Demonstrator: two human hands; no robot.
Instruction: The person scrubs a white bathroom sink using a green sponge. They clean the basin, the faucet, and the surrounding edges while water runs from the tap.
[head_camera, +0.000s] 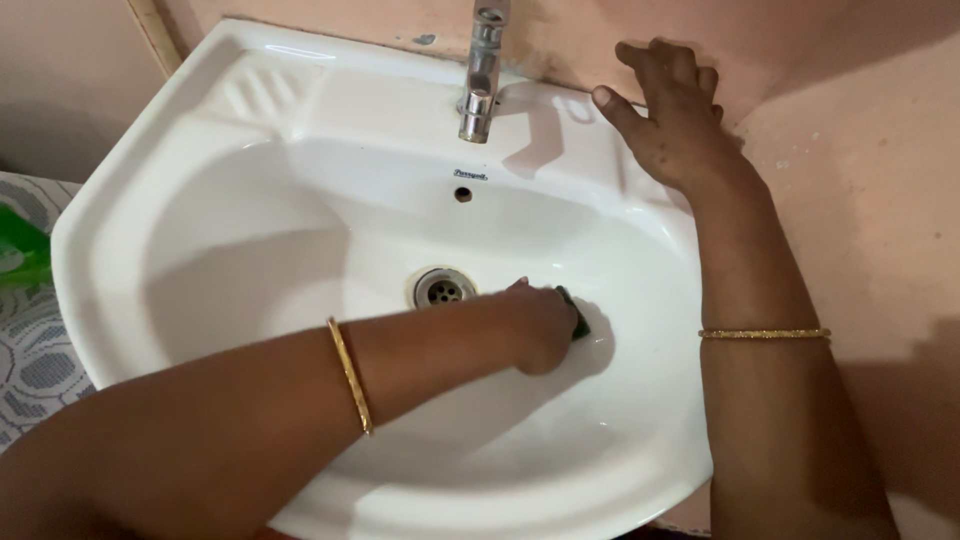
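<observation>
— Inside basin: status?
— Left hand (545, 325) closed on a dark green scrub pad (576, 312), pressed to the white sink (180, 200) wall beside the drain (441, 288).
— Right hand (675, 120)?
— Fingers spread, holding nothing, resting flat on sink's rear rim near the tap (483, 70).

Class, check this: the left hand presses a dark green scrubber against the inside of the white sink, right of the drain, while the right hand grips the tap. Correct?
Not quite. In the head view the right hand rests on the sink's back rim beside the tap, not gripping it. The left hand does press the scrubber right of the drain.
</observation>
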